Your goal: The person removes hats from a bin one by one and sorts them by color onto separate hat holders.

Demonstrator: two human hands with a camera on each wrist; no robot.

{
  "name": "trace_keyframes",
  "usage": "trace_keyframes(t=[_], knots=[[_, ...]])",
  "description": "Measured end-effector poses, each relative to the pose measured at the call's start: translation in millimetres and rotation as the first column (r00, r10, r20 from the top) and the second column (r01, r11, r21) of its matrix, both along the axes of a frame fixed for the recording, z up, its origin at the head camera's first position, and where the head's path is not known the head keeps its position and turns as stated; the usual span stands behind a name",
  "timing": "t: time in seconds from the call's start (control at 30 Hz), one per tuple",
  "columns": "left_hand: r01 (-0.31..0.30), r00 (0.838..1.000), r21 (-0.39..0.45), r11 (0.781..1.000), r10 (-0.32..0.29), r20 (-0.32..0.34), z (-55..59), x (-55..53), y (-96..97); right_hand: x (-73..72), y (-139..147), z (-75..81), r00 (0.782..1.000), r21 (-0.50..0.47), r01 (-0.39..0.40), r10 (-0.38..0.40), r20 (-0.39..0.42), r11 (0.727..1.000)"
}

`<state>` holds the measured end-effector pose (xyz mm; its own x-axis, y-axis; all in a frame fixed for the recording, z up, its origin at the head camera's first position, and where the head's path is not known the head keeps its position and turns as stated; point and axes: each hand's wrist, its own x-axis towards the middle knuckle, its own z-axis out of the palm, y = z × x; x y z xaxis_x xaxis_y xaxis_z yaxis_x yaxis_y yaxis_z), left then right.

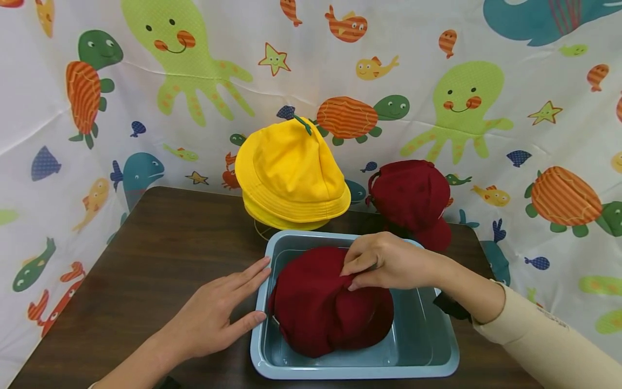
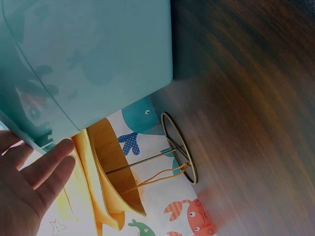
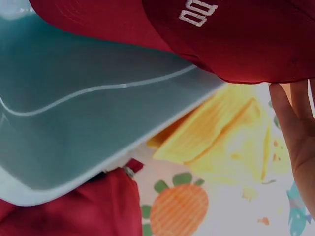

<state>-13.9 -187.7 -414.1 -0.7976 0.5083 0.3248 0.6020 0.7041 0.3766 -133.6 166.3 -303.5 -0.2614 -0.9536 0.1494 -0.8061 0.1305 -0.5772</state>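
A dark red cap sits in a light blue plastic basin, its visor toward the right. My right hand pinches the cloth at the cap's top between thumb and fingers. White lettering shows on this cap in the right wrist view. With fingers stretched out, my left hand touches the basin's left rim. The left wrist view has that hand's fingertips right at the basin's edge.
Behind the basin, yellow brimmed hats are stacked on a wire stand. Another red cap is at the back right of the dark wooden table. A sea-animal curtain hangs behind.
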Motion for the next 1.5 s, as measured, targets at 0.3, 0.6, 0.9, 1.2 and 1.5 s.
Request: trace_keyframes(t=[0.3,0.6,0.9,1.2,1.5], knots=[[0.002,1.0,0.005,1.0,-0.002,0.023,0.4,-0.3,-0.2,1.7,10,17.0,0.999,-0.093,0.029,-0.03,-0.012,0.995],[-0.002,1.0,0.011,1.0,0.002,0.02,-0.5,-0.1,-0.1,2.9,20,36.6,0.998,-0.191,0.056,-0.061,-0.019,0.98],[-0.004,1.0,0.005,1.0,0.004,0.013,-0.6,0.4,-0.1,1.3,33,56.2,0.997,-0.248,0.048,-0.063,-0.052,0.968],[-0.009,1.0,0.005,1.0,0.009,0.008,-0.6,0.6,0.7,-3.0,48,68.0,0.991,-0.264,0.088,-0.111,-0.071,0.96],[-0.007,1.0,0.001,1.0,0.007,-0.012,0.6,1.0,0.4,-5.9,63,81.2,0.985,-0.361,0.134,-0.163,-0.051,0.923]])
